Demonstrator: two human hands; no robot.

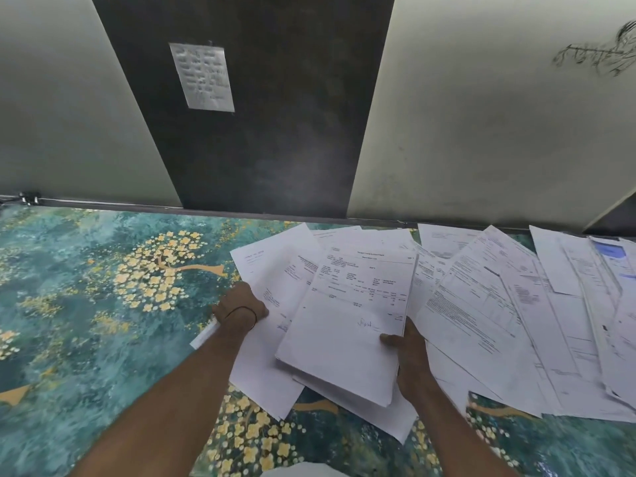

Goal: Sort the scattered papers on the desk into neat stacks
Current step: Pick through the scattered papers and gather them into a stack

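Both bare forearms reach forward, one on each side of the thick stack of white printed papers point(347, 325). The right hand point(411, 356) grips that stack at its near right corner, thumb flat on the top sheet and fingers tucked beneath. The left hand point(241, 297), with a thin black band point(253, 312) at its wrist, lies knuckles-up just left of the stack. Its fingers are hidden, so they may or may not be curled round anything.

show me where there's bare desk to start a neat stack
Bare: the floral desk cover left of the left hand, wall to near edge. A smaller patch shows between the forearms. Crowded: scattered papers fill the right half, beyond the right hand gripping the bundle.
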